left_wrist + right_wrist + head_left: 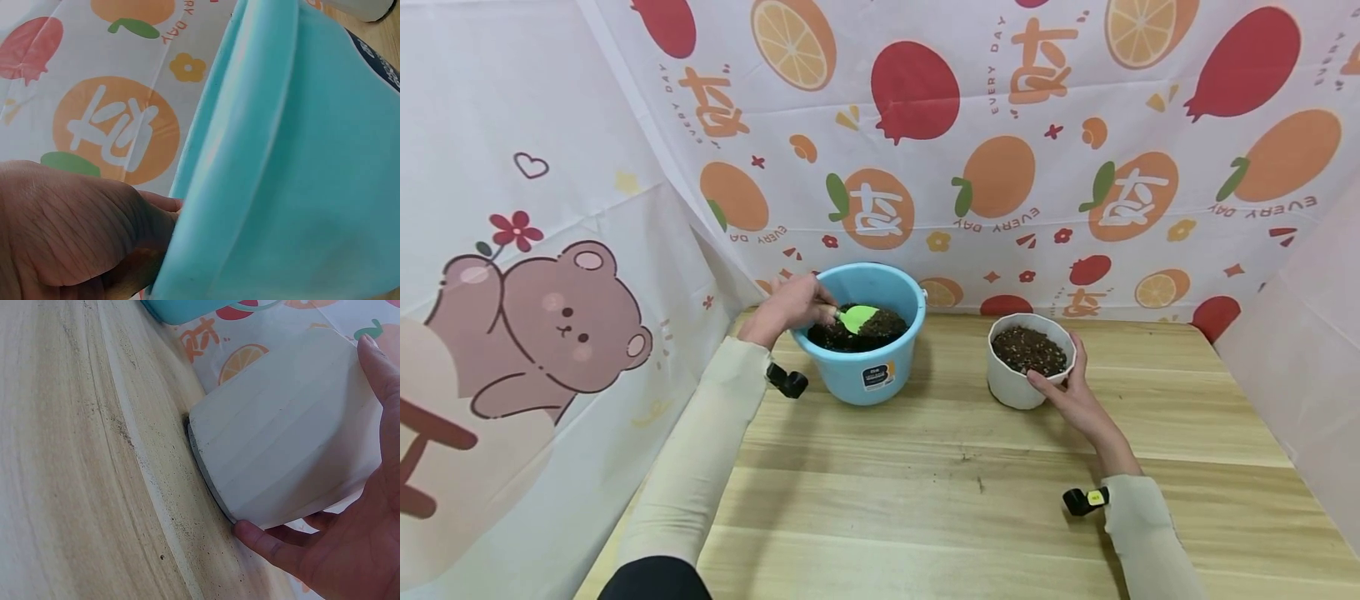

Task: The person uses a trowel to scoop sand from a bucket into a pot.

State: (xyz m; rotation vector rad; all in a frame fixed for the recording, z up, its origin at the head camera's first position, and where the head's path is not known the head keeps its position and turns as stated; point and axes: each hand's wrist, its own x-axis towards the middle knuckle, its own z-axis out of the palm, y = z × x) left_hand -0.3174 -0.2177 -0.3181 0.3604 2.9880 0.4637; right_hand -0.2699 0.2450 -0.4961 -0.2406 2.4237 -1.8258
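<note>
A blue bucket (pixel 868 371) of dark soil stands at the back left of the wooden table. My left hand (pixel 790 304) reaches over its rim and grips the handle of a small green trowel (pixel 856 317), whose blade lies on the soil. In the left wrist view the left hand (pixel 69 237) sits against the bucket's blue wall (pixel 294 175). A white pot (pixel 1018 387) filled with soil stands to the right. My right hand (pixel 1071 392) holds its near side, fingers wrapped round the pot wall (pixel 287 437), as the right hand (pixel 350 550) shows in the right wrist view.
The wooden table (pixel 925 500) runs toward me with a few soil crumbs near its middle. Printed fruit-pattern cloth (pixel 1000 167) hangs close behind, and more cloth closes the left and right sides.
</note>
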